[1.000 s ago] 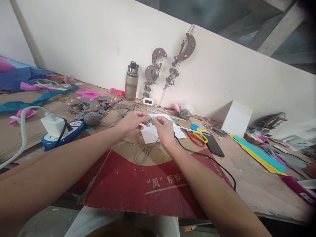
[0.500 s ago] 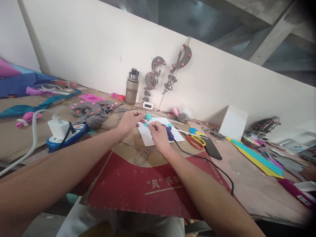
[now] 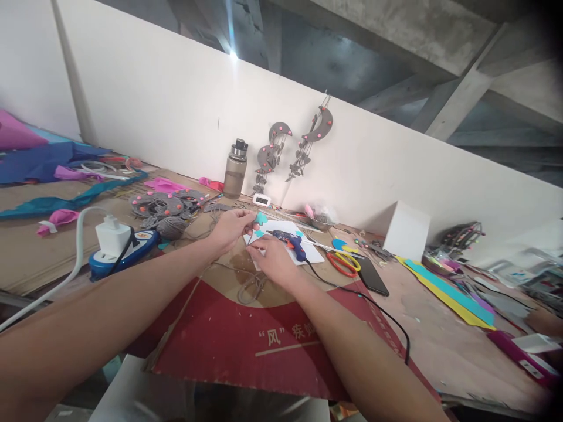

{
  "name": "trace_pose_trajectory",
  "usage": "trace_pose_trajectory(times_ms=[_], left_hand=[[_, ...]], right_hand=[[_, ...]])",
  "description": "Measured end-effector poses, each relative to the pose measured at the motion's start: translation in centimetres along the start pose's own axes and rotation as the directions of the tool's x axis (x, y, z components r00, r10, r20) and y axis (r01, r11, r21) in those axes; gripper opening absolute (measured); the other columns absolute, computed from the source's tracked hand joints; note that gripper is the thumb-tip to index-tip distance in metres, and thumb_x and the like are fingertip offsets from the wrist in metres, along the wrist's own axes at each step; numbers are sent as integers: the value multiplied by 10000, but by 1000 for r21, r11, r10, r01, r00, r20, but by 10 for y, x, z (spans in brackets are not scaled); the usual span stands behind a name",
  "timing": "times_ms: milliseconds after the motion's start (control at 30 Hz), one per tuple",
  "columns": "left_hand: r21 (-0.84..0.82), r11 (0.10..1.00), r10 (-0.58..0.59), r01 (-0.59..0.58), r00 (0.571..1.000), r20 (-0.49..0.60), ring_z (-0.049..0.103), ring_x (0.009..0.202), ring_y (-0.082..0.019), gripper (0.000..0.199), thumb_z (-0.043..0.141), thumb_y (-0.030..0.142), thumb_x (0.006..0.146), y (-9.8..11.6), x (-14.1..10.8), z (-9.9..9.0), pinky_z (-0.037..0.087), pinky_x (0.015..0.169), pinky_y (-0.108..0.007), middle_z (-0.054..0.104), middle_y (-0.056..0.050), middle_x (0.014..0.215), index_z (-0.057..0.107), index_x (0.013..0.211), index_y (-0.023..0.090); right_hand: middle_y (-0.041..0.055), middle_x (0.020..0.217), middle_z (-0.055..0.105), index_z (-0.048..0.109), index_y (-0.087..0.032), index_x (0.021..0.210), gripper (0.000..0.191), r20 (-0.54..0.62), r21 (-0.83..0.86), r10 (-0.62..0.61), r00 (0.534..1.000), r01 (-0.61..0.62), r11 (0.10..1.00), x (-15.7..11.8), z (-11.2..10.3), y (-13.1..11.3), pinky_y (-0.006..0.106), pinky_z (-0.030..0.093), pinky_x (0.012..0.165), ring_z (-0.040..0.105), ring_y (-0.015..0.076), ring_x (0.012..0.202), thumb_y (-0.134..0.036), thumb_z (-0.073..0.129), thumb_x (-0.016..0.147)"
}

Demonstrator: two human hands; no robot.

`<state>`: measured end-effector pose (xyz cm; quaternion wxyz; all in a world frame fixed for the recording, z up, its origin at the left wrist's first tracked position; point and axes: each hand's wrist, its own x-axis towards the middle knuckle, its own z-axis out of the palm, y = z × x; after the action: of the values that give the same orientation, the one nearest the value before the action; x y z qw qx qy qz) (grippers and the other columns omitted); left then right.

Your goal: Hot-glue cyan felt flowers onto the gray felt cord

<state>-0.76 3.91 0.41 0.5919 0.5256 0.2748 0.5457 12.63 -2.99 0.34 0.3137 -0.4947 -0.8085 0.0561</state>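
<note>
My left hand [image 3: 235,230] pinches a small teal star [image 3: 261,218] at its fingertips, above a white sheet [image 3: 312,255]. Lower and closer to me, my right hand [image 3: 272,258] is closed, thumb against fingers, on what looks like a thin grey string running up toward the left hand. Just beyond the right hand lies a blue glue gun [image 3: 299,248] with an orange trigger, on the sheet. Another teal star [image 3: 298,234] rests by the gun. Loose grey yarn [image 3: 251,290] is looped on the cardboard below the hands.
Scissors [image 3: 343,264] and a black phone [image 3: 373,274] lie right of the sheet. A water bottle [image 3: 235,170] stands by the wall, near hanging grey moon ornaments [image 3: 323,124]. At left are a blue power strip [image 3: 125,252] and a yarn ball [image 3: 170,226]. The glue gun's cord [image 3: 365,295] trails right.
My right hand has drawn down and left, away from the teal star, uncovering more of the glue gun. My left hand keeps the star, now turned more to face me. The view has tilted up slightly.
</note>
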Motion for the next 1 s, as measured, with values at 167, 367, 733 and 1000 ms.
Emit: trace_pose_trajectory(times_ms=[167, 367, 733, 1000], left_hand=[[98, 994, 41, -39, 999, -14, 554, 533, -75, 135, 623, 253, 742, -3, 3, -4, 430, 509, -186, 619, -21, 611, 597, 721, 122], [133, 991, 14, -8, 999, -43, 530, 484, -69, 116, 632, 233, 730, -2, 4, -4, 436, 502, -190, 625, -17, 575, 602, 686, 129], [107, 994, -8, 10, 1000, -16, 567, 532, -79, 120, 638, 226, 743, -5, 6, -7, 502, 580, -230, 631, -26, 612, 618, 709, 113], [86, 996, -25, 26, 1000, -15, 574, 551, -85, 120, 651, 217, 749, -8, 9, -9, 501, 590, -229, 630, -35, 627, 617, 730, 104]], right_hand=[[41, 777, 651, 625, -185, 734, 337, -158, -199, 184, 970, -214, 956, 8, -54, 20, 250, 352, 665, 554, 149, 737, -353, 381, 893], [196, 995, 651, 636, -100, 912, 321, -76, -524, 506, 859, -466, 713, -5, -65, 64, 311, 388, 754, 591, 264, 945, -374, 497, 820], [211, 1000, 656, 579, -77, 1027, 350, -90, -368, 637, 766, -620, 693, -4, -37, 83, 293, 441, 680, 637, 265, 891, -280, 544, 744], [72, 908, 633, 483, -141, 1049, 362, -340, 89, 508, 791, -511, 855, -5, -48, 81, 280, 458, 655, 590, 170, 748, -260, 513, 708]])
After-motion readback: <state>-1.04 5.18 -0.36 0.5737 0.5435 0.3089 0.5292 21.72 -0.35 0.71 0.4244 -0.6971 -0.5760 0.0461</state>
